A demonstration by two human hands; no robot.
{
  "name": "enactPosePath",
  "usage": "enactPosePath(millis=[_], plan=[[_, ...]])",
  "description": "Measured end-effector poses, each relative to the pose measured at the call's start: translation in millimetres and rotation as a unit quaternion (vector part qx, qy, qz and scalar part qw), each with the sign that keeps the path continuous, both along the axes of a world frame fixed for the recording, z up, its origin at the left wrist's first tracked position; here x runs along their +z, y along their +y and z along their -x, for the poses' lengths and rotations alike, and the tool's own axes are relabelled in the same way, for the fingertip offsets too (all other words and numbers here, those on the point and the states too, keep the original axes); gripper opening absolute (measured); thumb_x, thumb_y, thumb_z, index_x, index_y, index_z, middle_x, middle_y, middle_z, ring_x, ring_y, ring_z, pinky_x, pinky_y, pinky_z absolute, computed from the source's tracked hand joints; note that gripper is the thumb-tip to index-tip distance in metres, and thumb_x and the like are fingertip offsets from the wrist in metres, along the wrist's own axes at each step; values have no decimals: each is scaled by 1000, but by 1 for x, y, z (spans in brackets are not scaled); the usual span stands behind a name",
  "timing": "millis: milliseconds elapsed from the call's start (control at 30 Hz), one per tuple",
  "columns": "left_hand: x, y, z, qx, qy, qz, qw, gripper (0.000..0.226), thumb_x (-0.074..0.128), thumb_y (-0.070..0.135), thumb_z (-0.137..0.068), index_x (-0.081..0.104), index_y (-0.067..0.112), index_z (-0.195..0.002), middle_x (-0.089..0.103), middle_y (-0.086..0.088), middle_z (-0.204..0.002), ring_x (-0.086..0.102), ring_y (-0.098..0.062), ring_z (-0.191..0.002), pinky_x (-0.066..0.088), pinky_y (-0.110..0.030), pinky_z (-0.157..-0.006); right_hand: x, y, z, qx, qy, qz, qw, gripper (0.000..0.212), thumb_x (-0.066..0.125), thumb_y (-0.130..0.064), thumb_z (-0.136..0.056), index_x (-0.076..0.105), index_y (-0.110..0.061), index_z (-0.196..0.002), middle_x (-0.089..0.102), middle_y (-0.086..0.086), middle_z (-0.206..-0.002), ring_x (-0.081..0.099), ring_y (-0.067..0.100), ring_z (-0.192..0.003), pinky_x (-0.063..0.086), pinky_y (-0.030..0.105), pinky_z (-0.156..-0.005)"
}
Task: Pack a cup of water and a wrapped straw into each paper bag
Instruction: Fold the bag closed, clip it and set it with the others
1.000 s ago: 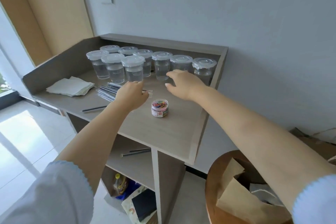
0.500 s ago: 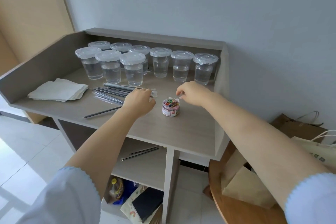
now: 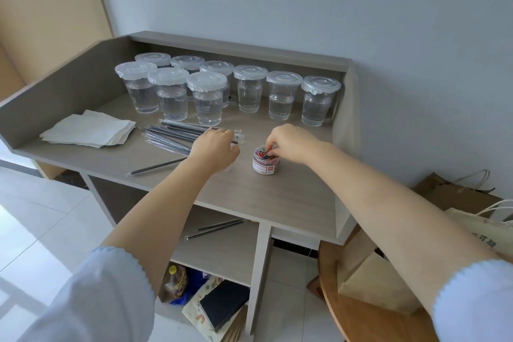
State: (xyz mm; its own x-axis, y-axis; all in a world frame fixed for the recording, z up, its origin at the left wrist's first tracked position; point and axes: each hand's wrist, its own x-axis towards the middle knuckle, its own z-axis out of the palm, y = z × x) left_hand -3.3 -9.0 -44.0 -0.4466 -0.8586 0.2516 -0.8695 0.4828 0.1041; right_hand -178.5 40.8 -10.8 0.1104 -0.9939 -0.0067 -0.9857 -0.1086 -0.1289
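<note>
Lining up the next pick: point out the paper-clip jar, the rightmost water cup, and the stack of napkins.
paper-clip jar [image 3: 265, 166]: head view, front wall at its label.
rightmost water cup [image 3: 317, 106]: head view, clear side wall.
stack of napkins [image 3: 88, 130]: head view, top sheet's middle.

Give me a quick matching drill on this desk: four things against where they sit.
Things:
1. napkin stack
2. water cups
3. paper clip jar
4. brown paper bag

Places:
A. on the round wooden table at lower right
B. under the right hand's fingertips
C. lined along the back of the desk
D. left end of the desk

Pairs: 1-D, 2-C, 3-B, 4-A
</note>
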Motion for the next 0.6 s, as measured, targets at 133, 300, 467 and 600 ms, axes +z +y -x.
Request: enactPosePath(millis=[133,300,467,600], plan=[[1,0,-3,4,3,1,1000,33,41,27,-97,54,6,-118,58,-9,-120,48,-28,-115,35,-31,-75,3,0,-2,2,-43,30,999,18,60,-18,-91,73,-16,-104,67,1,-110,59,20,-103,43,28,-83],[4,1,-2,5,3,15,1000,28,41,27,-97,54,4,-106,59,-10,-110,51,-29,-104,33,-30,-69,11,-3,5,-44,-223,53,972,13,62,-11,-88,73,-6,-86,70,0,-84,64,15,-84,50,28,-85],[7,1,6,-9,6,19,1000,30,40,27,-97,55,4,-111,59,-10,-111,52,-29,-105,32,-29,-70,20,5,18,-82,-411,43,907,16,58,-5,-92,65,-8,-77,66,0,-73,65,2,-59,51,16,-65],[15,2,25,-27,7,24,999,29,40,27,-97,53,3,-105,59,-13,-109,51,-31,-104,34,-31,-70,34,19,28,-101,-451,80,883,9,56,-6,-94,63,-6,-99,64,-2,-74,63,-3,-55,48,14,-63]])
